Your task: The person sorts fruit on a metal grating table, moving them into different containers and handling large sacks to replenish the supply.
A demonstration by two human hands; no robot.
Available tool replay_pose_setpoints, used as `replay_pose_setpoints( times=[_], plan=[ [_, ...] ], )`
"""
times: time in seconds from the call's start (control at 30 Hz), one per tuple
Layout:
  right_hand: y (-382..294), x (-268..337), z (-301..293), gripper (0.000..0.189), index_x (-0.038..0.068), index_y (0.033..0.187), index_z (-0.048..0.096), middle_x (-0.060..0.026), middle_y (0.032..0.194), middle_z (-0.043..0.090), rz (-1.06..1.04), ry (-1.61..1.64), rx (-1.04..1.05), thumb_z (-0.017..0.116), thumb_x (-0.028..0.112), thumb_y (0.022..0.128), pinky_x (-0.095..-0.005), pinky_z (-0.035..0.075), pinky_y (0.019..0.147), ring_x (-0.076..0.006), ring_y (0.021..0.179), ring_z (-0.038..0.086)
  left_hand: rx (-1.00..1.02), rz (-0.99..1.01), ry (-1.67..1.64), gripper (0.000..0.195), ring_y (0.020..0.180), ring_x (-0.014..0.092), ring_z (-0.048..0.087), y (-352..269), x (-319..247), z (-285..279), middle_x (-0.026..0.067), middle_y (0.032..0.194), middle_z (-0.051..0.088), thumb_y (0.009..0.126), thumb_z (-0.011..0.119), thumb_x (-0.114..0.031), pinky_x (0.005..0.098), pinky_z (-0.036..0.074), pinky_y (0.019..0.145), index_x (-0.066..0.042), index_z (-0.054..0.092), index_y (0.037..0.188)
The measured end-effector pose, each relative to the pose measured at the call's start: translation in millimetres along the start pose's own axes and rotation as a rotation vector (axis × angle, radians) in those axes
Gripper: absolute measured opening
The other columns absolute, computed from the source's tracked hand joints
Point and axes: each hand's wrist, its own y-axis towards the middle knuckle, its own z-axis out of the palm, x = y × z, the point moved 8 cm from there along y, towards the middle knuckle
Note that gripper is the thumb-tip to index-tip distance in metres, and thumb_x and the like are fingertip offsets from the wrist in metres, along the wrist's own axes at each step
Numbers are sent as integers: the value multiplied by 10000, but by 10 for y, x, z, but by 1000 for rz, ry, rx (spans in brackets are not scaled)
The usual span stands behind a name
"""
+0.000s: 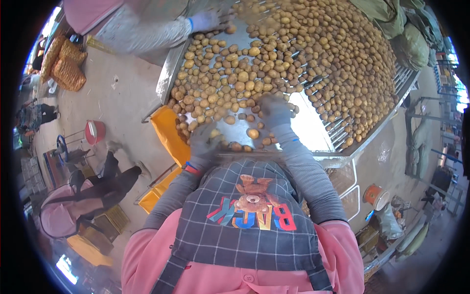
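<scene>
Potatoes (240,77) lie spread over a metal sorting table (238,128) in front of me. My left hand (204,137), in a grey glove, is at the near left of the table. A potato shows at its fingers; blur hides whether it is gripped. Farther right, my right hand (273,110), also gloved and blurred, reaches among potatoes, and its fingertips are not clear. Between the hands a single potato (253,133) rests on bare metal. Beside my left hand, potatoes gather at the table's corner by an orange bag or sheet (165,128).
A co-worker's gloved hand (209,21) reaches over the far left potatoes. Metal bars (336,130) carry a dense potato heap at right. Another person (80,205) sits at left near a red bucket (95,132). An orange bucket (375,197) stands at right; filled net sacks (68,68) lie far left.
</scene>
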Motion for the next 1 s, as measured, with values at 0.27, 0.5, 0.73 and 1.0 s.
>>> replay_pose_setpoints(
  times=[0.27, 0.5, 0.73, 1.0],
  plan=[
    [-97, 561, 877, 377, 216, 1199, 653, -58, 1197, 598, -95, -92, 322, 655, 150, 828, -397, 523, 904, -277, 1121, 609, -264, -207, -90, 457, 1061, 375, 614, -137, 215, -201, 198, 1150, 655, 820, 701, -219, 431, 479, 930, -36, 642, 1234],
    [-204, 149, 481, 403, 250, 1240, 656, -21, 1316, 580, -41, -497, 222, 652, 147, 851, -413, 515, 924, -250, 1166, 605, -210, -194, -127, 451, 1050, 367, 621, -81, 190, -145, 199, 1141, 657, 832, 698, -233, 429, 480, 928, -23, 645, 1227],
    [-787, -594, -132, 325, 14, 1158, 692, -76, 1074, 708, 332, 955, -131, 708, 93, 843, -311, 520, 876, -187, 999, 654, -124, -161, -280, 464, 1141, 312, 610, 195, -116, -31, 192, 1233, 636, 867, 701, -165, 377, 470, 979, -16, 604, 1296],
    [-4303, -2378, -668, 475, 52, 1272, 623, -88, 1203, 638, 969, 906, -478, 731, 154, 820, -397, 530, 943, -212, 1086, 612, 123, -110, -464, 410, 1180, 196, 579, 441, -638, 278, 110, 1290, 620, 926, 635, -88, 332, 464, 1006, -4, 575, 1323]
  ],
)
